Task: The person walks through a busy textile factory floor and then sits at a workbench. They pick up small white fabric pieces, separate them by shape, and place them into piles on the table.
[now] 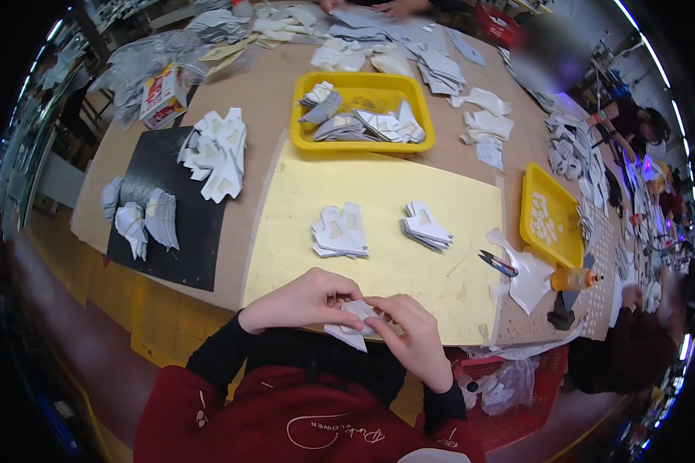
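At the table's near edge, my left hand (310,299) and my right hand (411,328) are both closed on a small white cut fabric piece (355,318), thumbs on top. A pointed part of it hangs below the fingers. Just beyond, on the yellow sheet (286,224), lie two stacks of similar pieces: a wider white stack (340,231) in front of my left hand and a narrower grey-edged stack (426,225) farther right. Whether the held piece is one layer or several, I cannot tell.
A yellow tray (303,140) with bundled pieces stands beyond the sheet. More bundles lie on a black board (189,262) at left. On the right are snips (498,263), an orange bottle (576,278) and another yellow tray (529,202). A red basket (544,413) sits below. Other people work nearby.
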`<state>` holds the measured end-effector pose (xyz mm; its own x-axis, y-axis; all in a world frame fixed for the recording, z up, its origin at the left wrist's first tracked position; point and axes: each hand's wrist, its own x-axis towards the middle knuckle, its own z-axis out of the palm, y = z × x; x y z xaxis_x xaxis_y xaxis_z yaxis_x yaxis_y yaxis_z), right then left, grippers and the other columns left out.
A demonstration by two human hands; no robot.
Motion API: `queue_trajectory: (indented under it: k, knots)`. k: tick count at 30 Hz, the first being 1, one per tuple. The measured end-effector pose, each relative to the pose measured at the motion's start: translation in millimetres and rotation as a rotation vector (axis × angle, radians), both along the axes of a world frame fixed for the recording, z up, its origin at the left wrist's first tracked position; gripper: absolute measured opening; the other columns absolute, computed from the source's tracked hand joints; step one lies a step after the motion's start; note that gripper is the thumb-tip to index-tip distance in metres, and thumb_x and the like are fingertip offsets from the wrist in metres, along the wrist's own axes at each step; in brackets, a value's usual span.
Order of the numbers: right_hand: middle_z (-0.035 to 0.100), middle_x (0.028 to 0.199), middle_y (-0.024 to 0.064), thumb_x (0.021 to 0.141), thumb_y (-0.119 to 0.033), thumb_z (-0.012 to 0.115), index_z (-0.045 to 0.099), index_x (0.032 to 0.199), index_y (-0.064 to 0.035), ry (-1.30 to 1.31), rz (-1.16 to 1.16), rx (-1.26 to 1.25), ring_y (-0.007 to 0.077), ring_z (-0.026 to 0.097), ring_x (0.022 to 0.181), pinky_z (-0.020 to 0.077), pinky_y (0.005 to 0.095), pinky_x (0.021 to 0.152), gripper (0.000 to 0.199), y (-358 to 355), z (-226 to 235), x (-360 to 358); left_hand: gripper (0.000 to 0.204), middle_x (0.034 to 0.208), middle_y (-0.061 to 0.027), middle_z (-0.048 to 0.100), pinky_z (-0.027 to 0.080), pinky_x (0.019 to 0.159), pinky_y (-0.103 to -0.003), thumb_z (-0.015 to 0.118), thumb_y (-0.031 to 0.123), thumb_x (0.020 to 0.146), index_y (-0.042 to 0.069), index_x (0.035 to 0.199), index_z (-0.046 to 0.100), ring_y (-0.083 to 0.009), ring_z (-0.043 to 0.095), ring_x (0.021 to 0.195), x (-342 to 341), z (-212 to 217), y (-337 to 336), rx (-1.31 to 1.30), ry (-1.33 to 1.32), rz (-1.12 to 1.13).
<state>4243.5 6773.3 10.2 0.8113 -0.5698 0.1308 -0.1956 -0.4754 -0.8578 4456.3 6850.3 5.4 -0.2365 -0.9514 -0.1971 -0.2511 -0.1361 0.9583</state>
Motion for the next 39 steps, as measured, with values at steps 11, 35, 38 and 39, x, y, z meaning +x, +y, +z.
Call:
queue_trajectory:
  k: [11, 35, 38, 39]
  knots:
    - [0.07, 0.085, 0.012, 0.084, -0.005, 0.071, 0.068, 0.103, 0.0037, -0.027, -0.37, -0.028, 0.0152, 0.064, 0.072, 0.0512, 0.0276, 0.068, 0.021, -63, 11, -12, 0.021, 0.093, -0.0056, 0.069, 0.051, 0.077, -0.022, 0.07, 0.003, 0.087, -0.002, 0.107, 0.068, -0.0085, 0.065, 0.087, 2, -22, 27, 0.121, 0.353, 0.35]
    - [0.071, 0.09, 0.0078, 0.088, -0.007, 0.069, 0.067, 0.111, 0.004, 0.154, 0.188, 0.524, 0.0089, 0.064, 0.082, 0.0515, 0.0235, 0.075, 0.026, -59, -5, 61, 0.023, 0.09, -0.0103, 0.071, 0.054, 0.075, -0.023, 0.07, 0.002, 0.087, -0.008, 0.107, 0.067, -0.0109, 0.067, 0.083, 20, -22, 19, 0.017, 0.306, 0.691]
    - [0.071, 0.09, 0.0074, 0.086, -0.006, 0.07, 0.068, 0.11, 0.0031, 0.148, 0.067, 0.381, 0.0093, 0.064, 0.082, 0.0519, 0.024, 0.076, 0.025, -66, -3, 49, 0.028, 0.099, -0.0111, 0.07, 0.053, 0.078, -0.023, 0.068, 0.0, 0.087, -0.007, 0.114, 0.064, -0.0118, 0.067, 0.087, 22, -17, 14, -0.118, 0.327, 0.694]
    - [0.071, 0.09, 0.007, 0.086, -0.005, 0.07, 0.068, 0.11, 0.0029, 0.113, -0.006, 0.325, 0.0095, 0.064, 0.083, 0.0521, 0.0244, 0.076, 0.025, -78, -5, 40, 0.03, 0.103, -0.0112, 0.069, 0.053, 0.079, -0.023, 0.067, 0.0, 0.087, -0.006, 0.117, 0.063, -0.0121, 0.066, 0.089, 26, -12, 16, -0.187, 0.325, 0.714]
